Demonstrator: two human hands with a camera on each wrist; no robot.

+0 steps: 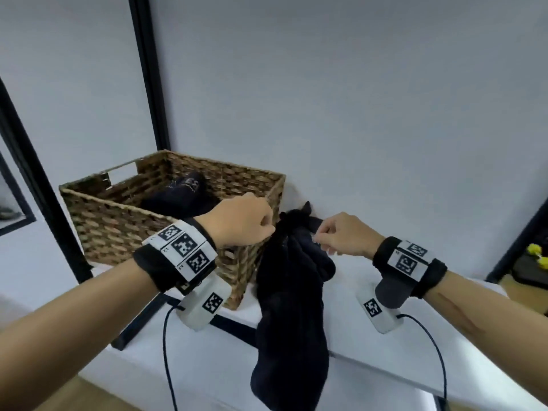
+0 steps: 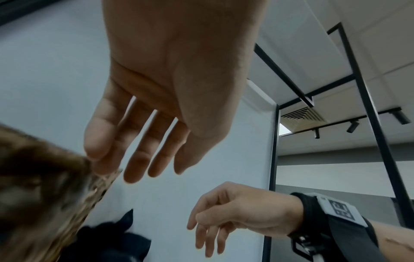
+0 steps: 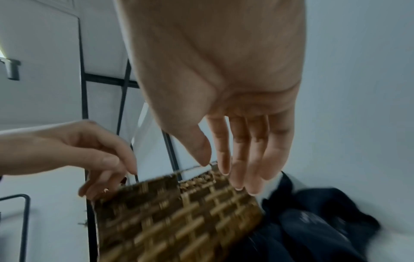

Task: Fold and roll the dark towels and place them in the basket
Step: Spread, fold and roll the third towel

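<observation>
- Head view: I see the left hand over the near right corner of the basket, fingers bent downward at the rim. Whether they pinch anything I cannot tell from here.
- Head view: the right hand is just right of the towel, fingertips at its top edge. The towel lies bunched between the two hands against the basket's right wall and hangs over the front edge of the shelf.
- Head view: a second towel lies inside the basket, beyond the left hand.
- Left wrist view: left fingers straight and spread, holding nothing; the little finger is at the basket rim. Right hand below, fingers loose and apart, just right of the towel's corner.
- Right wrist view: right fingers straight, close together, holding nothing, tips just above the towel and basket wall. The left hand is at the basket's far rim, fingers loosely bent.
</observation>
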